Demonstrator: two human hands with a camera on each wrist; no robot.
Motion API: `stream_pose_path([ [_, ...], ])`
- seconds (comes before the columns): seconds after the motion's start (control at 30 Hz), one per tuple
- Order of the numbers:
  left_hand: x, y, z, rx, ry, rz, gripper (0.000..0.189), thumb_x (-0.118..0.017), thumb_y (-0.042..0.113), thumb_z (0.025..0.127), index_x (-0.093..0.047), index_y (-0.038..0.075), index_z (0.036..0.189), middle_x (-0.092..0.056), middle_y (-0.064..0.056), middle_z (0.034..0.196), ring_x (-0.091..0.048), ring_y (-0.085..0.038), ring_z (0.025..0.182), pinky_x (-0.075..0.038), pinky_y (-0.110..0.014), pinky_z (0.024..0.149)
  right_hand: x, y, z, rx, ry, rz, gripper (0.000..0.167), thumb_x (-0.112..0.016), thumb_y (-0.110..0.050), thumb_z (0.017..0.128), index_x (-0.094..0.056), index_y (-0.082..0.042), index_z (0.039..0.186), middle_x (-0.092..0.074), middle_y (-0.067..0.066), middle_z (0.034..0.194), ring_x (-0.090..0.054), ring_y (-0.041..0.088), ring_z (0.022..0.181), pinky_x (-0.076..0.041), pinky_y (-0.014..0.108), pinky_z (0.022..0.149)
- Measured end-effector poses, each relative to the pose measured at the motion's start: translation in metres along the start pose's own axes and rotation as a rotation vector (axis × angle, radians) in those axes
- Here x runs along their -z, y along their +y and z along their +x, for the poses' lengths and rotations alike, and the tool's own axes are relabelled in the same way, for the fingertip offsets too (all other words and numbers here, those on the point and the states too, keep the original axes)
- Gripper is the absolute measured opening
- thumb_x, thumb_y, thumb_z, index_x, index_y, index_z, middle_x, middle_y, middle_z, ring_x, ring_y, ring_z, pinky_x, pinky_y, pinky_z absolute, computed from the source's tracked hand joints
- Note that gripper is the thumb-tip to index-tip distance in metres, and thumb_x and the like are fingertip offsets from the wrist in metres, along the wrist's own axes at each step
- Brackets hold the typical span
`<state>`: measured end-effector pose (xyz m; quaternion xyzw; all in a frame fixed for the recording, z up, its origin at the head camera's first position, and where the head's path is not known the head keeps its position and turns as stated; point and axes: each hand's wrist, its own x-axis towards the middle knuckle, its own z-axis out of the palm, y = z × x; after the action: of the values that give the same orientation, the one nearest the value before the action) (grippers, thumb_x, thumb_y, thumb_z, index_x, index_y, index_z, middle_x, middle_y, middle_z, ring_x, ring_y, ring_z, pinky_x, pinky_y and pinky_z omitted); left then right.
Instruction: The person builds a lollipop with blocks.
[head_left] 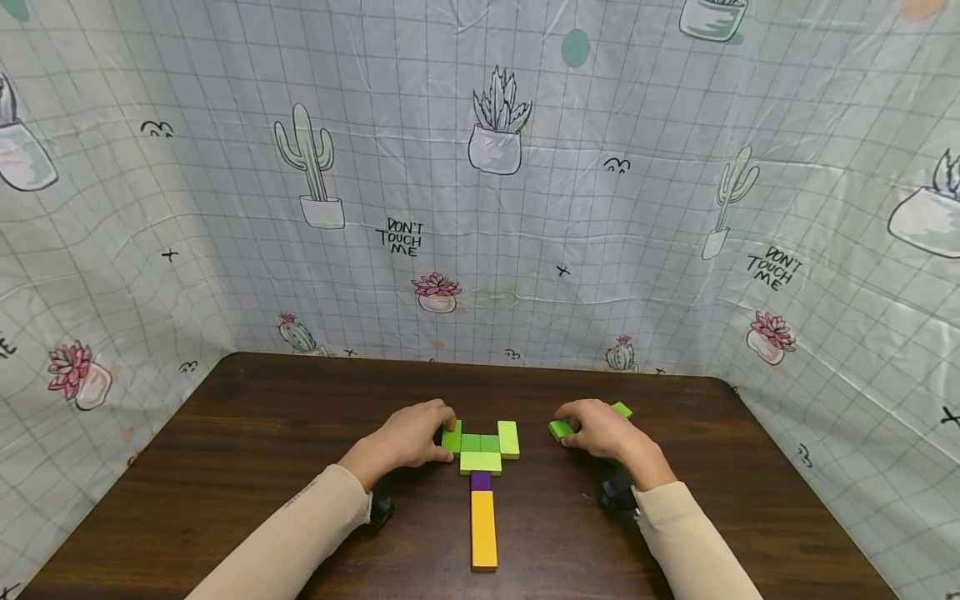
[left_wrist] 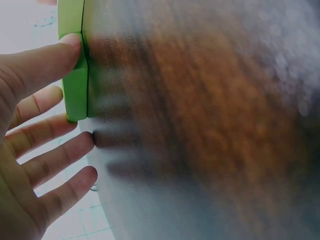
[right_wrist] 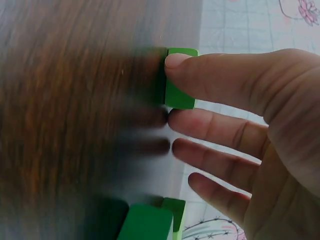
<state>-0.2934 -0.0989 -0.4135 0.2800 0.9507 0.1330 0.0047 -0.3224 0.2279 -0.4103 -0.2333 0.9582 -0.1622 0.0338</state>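
My left hand [head_left: 408, 435] pinches a green block [head_left: 452, 438] at the left end of a block arrangement on the table. In the left wrist view the thumb lies on that block [left_wrist: 76, 97], and the other fingers spread beside it. Two small green blocks [head_left: 480, 443] and a light green block [head_left: 481, 462] form the middle; another light green block [head_left: 508, 439] stands at the right end. Below come a purple block [head_left: 482, 481] and a long orange block [head_left: 483, 529]. To the right, my right hand [head_left: 597, 427] pinches a green block [right_wrist: 180, 95] on the table.
Just beyond the right hand lies another green block [head_left: 622, 409]. A dark green block [right_wrist: 146, 222] sits near the right palm. The dark wooden table [head_left: 285, 400] meets a patterned cloth [head_left: 420, 183] at the back and sides.
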Motion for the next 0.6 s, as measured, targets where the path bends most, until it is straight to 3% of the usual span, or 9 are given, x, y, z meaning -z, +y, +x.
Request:
stream_pose_path([
  [0.17, 0.0015, 0.0006, -0.0005, -0.002, -0.001, -0.003, 0.039, -0.078, 0.035, 0.080, -0.062, 0.011, 0.106, -0.057, -0.003, 0.104, -0.056, -0.019, 0.088, -0.049, -0.037, 0.078, -0.0008, -0.0031, 0.0019, 0.024, -0.004, 0.006, 0.039, -0.076, -0.016, 0.082, -0.065, -0.007, 0.118, -0.060, -0.001, 0.089, -0.053, 0.015, 0.078, -0.045, 0.035, 0.071],
  [0.37, 0.0013, 0.0003, -0.0006, 0.000, 0.000, 0.001, 0.039, -0.078, 0.036, 0.080, -0.062, 0.011, 0.106, -0.056, -0.002, 0.102, -0.056, -0.018, 0.087, -0.048, -0.037, 0.078, -0.0025, -0.0032, 0.0026, 0.045, 0.007, 0.013, 0.043, -0.076, -0.016, 0.082, -0.063, -0.011, 0.122, -0.059, 0.004, 0.120, -0.055, 0.025, 0.110, -0.045, 0.044, 0.091],
  [0.6, 0.0007, 0.0008, -0.0020, 0.001, -0.001, -0.003, 0.039, -0.077, 0.037, 0.080, -0.062, 0.013, 0.107, -0.056, -0.001, 0.104, -0.056, -0.018, 0.089, -0.049, -0.036, 0.078, -0.0049, -0.0017, 0.0024, 0.059, -0.020, 0.031, 0.035, -0.071, -0.010, 0.085, -0.065, -0.009, 0.119, -0.062, 0.006, 0.119, -0.055, 0.029, 0.115, -0.045, 0.046, 0.093],
])
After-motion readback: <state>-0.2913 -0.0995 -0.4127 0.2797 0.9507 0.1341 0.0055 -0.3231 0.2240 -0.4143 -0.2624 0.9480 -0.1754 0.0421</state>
